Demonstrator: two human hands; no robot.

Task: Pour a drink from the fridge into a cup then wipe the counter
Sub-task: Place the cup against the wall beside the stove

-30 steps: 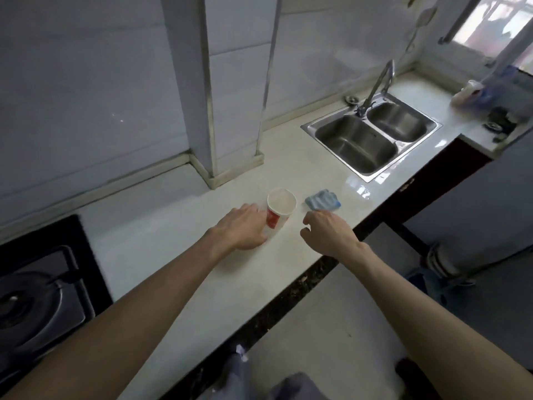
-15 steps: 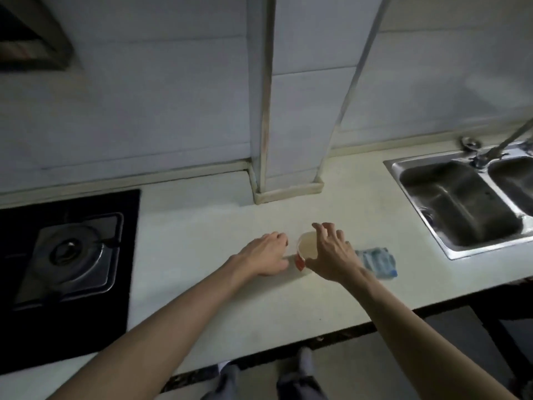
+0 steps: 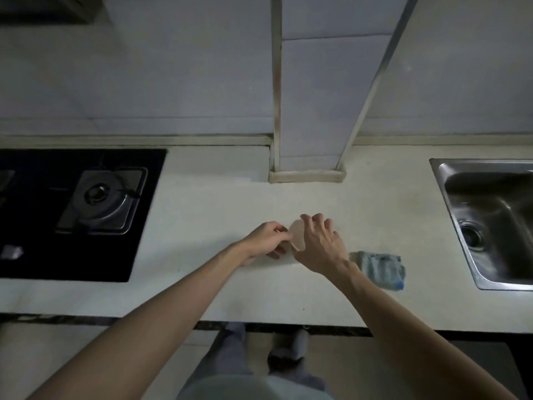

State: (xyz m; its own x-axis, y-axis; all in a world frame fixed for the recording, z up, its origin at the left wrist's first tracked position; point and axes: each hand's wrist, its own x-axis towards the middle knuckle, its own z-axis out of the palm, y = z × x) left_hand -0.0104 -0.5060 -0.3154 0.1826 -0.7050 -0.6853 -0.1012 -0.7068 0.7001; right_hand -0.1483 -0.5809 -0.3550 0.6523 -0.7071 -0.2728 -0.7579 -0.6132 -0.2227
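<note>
A pale paper cup (image 3: 297, 236) stands on the white counter (image 3: 219, 203), mostly hidden between my two hands. My left hand (image 3: 266, 241) holds its left side with curled fingers and the thumb at the rim. From the right, my right hand (image 3: 320, 245) wraps over the cup, its fingers curled round the far side. A folded blue cloth (image 3: 380, 268) lies flat on the counter just right of my right wrist. No drink container is in view.
A black gas hob (image 3: 101, 197) fills the counter's left end. A steel sink (image 3: 450, 209) is set in at the right. A tiled pillar (image 3: 308, 174) juts from the back wall behind the cup. The counter's dark front edge runs below my forearms.
My right hand has moved from beside the cloth onto the cup and now grips it. The left hand stays at the cup. The view has swung left, away from the sink.
</note>
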